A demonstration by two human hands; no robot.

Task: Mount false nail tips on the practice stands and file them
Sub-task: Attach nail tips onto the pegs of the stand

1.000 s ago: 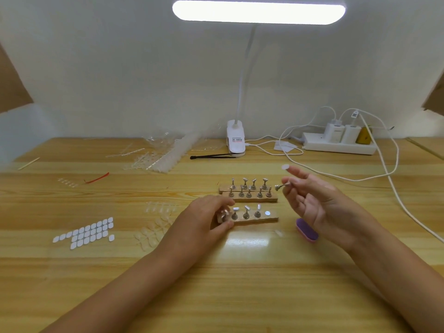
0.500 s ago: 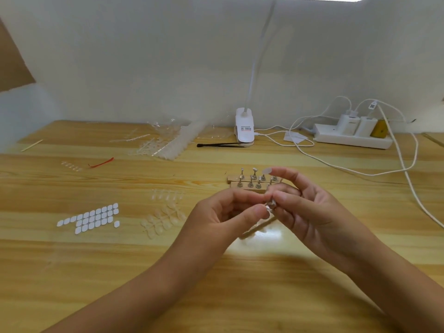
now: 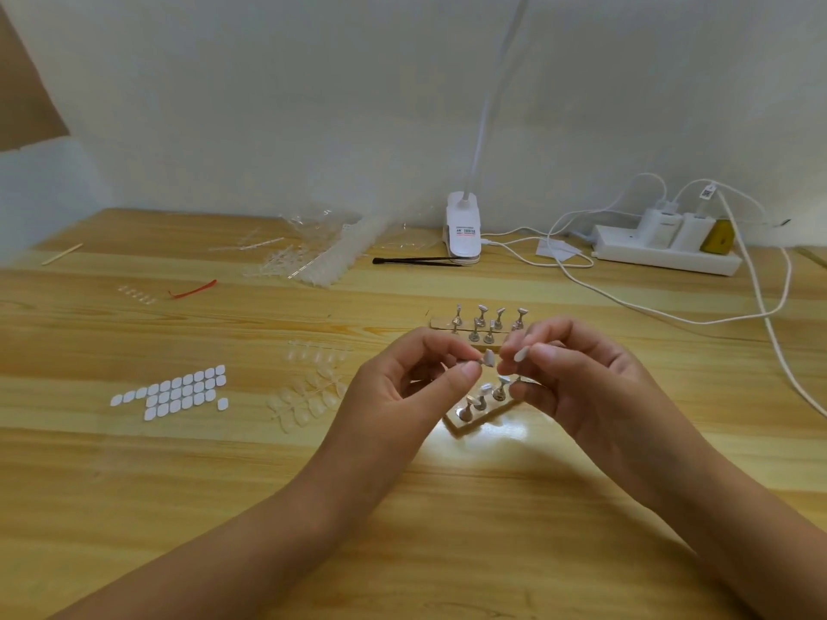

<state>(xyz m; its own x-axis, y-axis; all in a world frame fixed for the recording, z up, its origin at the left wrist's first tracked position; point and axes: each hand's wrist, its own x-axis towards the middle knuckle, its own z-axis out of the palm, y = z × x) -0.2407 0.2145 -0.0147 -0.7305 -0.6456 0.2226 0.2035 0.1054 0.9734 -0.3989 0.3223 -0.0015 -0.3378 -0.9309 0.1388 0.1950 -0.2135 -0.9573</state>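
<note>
Wooden table [image 3: 215, 507] carries the near base [image 3: 475, 417], partly hidden behind the right hand [image 3: 581, 387], which pinches what appears to be a nail tip [image 3: 522, 353]; the left hand [image 3: 402, 391] pinches a small stand [image 3: 488, 359].

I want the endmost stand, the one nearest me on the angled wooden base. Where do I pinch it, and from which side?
Pinch the endmost stand by its slim upright stem, below the flared top. Come in from the near-left, where that end of the wooden base is open. On the other side its neighbours and the right hand crowd it.
</note>
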